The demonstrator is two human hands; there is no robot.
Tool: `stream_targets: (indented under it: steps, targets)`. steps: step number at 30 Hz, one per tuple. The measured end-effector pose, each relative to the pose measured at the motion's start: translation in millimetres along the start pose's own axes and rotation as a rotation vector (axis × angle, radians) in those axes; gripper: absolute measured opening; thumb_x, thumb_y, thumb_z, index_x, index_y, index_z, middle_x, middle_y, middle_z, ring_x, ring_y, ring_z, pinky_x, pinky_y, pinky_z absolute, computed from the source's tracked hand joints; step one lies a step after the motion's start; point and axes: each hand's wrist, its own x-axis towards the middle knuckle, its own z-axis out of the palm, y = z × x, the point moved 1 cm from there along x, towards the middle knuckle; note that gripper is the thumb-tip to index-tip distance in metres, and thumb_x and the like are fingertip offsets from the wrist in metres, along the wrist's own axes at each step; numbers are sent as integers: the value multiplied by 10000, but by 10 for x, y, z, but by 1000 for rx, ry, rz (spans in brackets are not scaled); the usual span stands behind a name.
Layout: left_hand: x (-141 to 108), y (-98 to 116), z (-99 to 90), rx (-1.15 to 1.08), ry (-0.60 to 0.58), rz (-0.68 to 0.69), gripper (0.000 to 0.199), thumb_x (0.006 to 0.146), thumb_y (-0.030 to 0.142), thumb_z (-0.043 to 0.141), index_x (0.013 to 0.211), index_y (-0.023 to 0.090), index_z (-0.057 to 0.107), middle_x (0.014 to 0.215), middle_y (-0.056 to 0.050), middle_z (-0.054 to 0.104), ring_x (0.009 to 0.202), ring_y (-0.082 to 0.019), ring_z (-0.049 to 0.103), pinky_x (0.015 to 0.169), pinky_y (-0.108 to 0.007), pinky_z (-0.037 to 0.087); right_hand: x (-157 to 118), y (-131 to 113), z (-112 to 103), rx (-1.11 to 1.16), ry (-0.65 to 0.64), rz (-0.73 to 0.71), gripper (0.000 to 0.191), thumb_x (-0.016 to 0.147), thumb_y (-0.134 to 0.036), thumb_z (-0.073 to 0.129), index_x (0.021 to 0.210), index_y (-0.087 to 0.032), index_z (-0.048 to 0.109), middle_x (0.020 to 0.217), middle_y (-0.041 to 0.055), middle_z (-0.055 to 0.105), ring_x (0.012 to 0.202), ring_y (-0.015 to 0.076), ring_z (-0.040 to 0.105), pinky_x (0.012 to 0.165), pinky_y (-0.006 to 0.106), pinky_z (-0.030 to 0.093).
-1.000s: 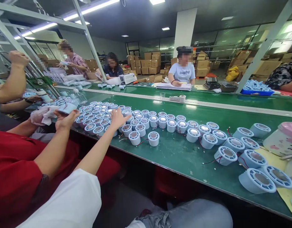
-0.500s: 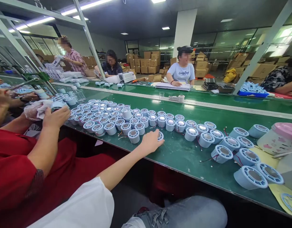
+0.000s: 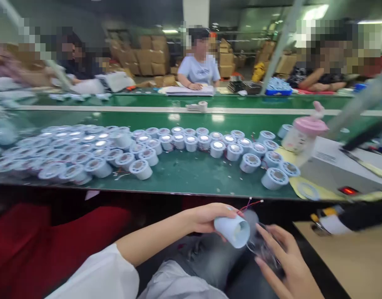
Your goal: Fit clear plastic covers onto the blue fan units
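Your left hand point(image 3: 209, 216) is closed around a pale blue cup-like housing point(image 3: 232, 231), thumb and fingers gripping its wall. Housing is tilted, open end toward the right, held over your lap point(image 3: 206, 253), off the near edge of the green table point(image 3: 191, 174). Red and dark wires point(image 3: 250, 204) stick out behind it, with small white connectors. Your right hand point(image 3: 282, 257), just right of the housing, has its fingers curled at a clear, dark-looking item point(image 3: 267, 249); blurred, so exact grip and identity cannot be told. On the table: many similar housings point(image 3: 141, 169), dense at left, thinning into a curved row toward the right. Pink-lidded container point(image 3: 302, 133) stands at right, beside a grey box point(image 3: 343, 162) with a red display.
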Motion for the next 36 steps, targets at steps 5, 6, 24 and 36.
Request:
stream_targets:
  steps: [5,6,24,36]
  targets:
    - [31,134,195,188,-148,-8,303,791,444,609,909,166,635,802,-7,540,639,-109,481,538,-207,410,249,-105,-65,-431,-32,-8,442,805,-81,524,1193,-267,624,1374,144,409,1080,342,529,775,481,557]
    - [23,179,233,274,-130,37,241,790,386,634,907,176,648,854,-10,549,723,-125,501,613,-216,426,262,-103,-80,-412,-77,28,398,783,-53,528,1103,-250,658,1364,138,425,1083,337,522,767,467,560]
    - [86,194,343,821,59,406,262,780,329,694,1004,200,651,1005,-50,576,966,-202,554,858,-307,446,157,-81,-196,-81,-183,223,190,722,-93,711,861,-206,648,1285,113,482,1076,307,546,801,420,535]
    - [216,-72,256,608,-123,518,676,624,353,825,1253,274,590,1290,-116,561,1203,-292,517,1002,-423,435,91,-19,-254,683,118,642,345,804,-409,678,563,-174,604,944,87,619,921,237,612,694,305,545]
